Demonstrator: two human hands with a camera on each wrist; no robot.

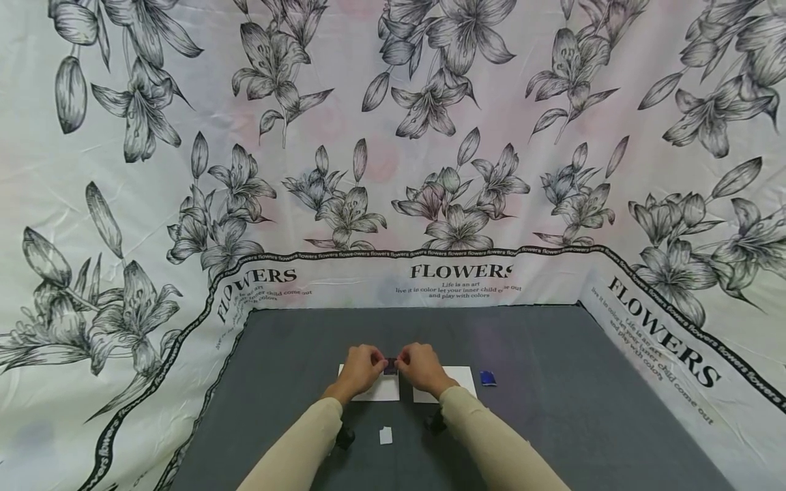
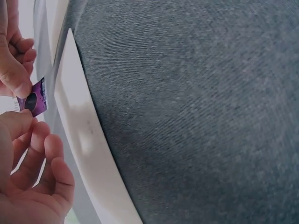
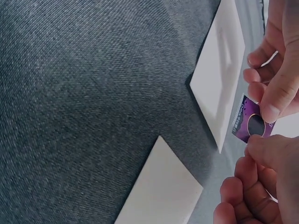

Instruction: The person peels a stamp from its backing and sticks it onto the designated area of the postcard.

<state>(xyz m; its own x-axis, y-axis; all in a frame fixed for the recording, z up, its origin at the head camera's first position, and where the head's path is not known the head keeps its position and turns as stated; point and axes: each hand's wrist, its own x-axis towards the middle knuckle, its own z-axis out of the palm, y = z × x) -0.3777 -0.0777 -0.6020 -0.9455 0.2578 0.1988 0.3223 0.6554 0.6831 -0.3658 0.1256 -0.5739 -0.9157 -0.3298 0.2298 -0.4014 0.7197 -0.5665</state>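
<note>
A small purple postage stamp (image 3: 250,120) with toothed edges, a dark oval and "CHINA" lettering is held up between both hands. My left hand (image 1: 362,367) pinches one end between thumb and finger. The opposite end is pinched by my right hand (image 1: 422,367). Both thumbs lie across the stamp's face in the right wrist view, covering part of it. Below the left hand lies one white card (image 1: 382,391); another white card (image 1: 460,377) lies partly under the right hand. The two cards are apart, with a dark strip of tabletop between them.
A small dark blue item (image 1: 488,378), perhaps a stamp or packet, lies right of the right card. Nearer my body, a small white piece (image 1: 385,435) rests between the forearms on the dark grey tabletop (image 1: 282,368). Flower-printed cloth (image 1: 344,273) surrounds the table's back and sides.
</note>
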